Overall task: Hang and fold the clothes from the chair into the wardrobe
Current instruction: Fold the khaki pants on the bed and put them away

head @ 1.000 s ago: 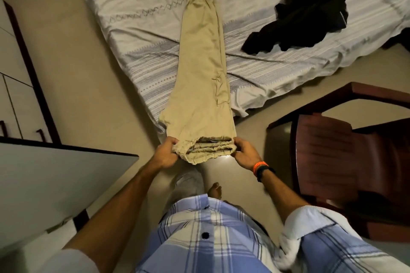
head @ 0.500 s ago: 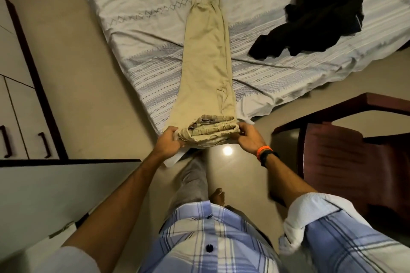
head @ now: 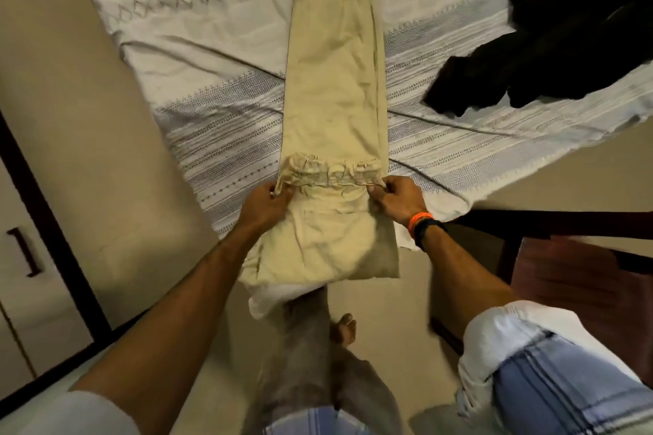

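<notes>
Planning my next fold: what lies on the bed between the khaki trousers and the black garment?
Only bare striped bedsheet separates the khaki trousers from the black garment, per the head view.

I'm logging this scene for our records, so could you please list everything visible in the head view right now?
khaki trousers: one, beige, laid lengthwise on the bed, waistband end being folded over near the bed's edge.
bed sheet: one, pale with grey patterned stripes, covering the bed.
black garment: one, black, crumpled on the sheet at upper right.
chair: one, dark reddish-brown, at right beside the bed.
wardrobe: one, pale panels with dark frame and handle, at left.
floor: beige, between wardrobe and bed.
wristbands: two, orange and black, on the right wrist.
left hand: grips the waistband's left end.
right hand: pinches the waistband's right end.
</notes>
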Available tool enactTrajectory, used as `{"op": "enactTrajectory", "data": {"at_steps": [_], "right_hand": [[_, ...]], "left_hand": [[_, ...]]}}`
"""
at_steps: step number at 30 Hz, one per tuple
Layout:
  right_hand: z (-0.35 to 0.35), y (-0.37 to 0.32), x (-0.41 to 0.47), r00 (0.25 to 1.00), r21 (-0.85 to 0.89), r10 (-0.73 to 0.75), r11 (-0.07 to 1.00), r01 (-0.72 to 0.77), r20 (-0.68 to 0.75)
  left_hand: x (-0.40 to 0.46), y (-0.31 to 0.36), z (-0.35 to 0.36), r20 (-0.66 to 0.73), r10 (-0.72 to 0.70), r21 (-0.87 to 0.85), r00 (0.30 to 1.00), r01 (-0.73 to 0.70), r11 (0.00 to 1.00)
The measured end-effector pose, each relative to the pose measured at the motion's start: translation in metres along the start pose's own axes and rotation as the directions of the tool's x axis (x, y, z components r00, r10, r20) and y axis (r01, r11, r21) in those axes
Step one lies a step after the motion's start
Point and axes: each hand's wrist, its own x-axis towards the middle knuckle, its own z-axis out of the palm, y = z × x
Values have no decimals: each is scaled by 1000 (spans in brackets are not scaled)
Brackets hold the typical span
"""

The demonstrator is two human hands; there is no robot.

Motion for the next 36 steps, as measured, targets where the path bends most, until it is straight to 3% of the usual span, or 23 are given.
{"op": "enactTrajectory", "data": {"at_steps": [5, 11, 16, 19, 20, 22, 24, 25, 27, 29, 36], "right_hand": [[-8, -24, 59, 998, 56, 49, 997, -46, -50], [-25, -67, 120, 991, 63, 2, 998, 7, -133], [-22, -83, 136, 984, 57, -4, 998, 14, -180], [-12, -81, 123, 971, 52, 15, 999, -2, -237], [-7, -80, 116, 953, 28, -27, 999, 37, -301], [8, -76, 99, 873, -144, -240, 970, 197, -424], [21, -74, 95, 795, -341, -471, 872, 353, -382], [27, -73, 98, 793, -418, -533, 818, 395, -294], [36, -67, 113, 834, -528, -544, 736, 423, -91], [41, -59, 128, 876, -589, -480, 697, 410, 43], [39, -56, 126, 891, -635, -442, 660, 403, 106]], "left_hand": [[60, 25, -11, -28, -30, 8, 999, 31, 1000], [126, 67, -28, -60, 34, -1, 998, -35, 999], [155, 78, -26, -82, -22, -43, 996, 19, 999], [148, 74, -18, -228, -37, -9, 973, 36, 999], [142, 70, -15, -316, 26, 38, 949, -15, 999], [128, 61, -6, -409, 321, 205, 854, -257, 945], [126, 53, 6, -290, 614, 389, 734, -495, 777], [130, 51, 11, -165, 678, 465, 716, -550, 694], [145, 46, 21, 71, 623, 589, 779, -537, 604], [159, 41, 28, 174, 512, 667, 841, -484, 567], [156, 45, 25, 183, 473, 705, 862, -450, 548]]}}
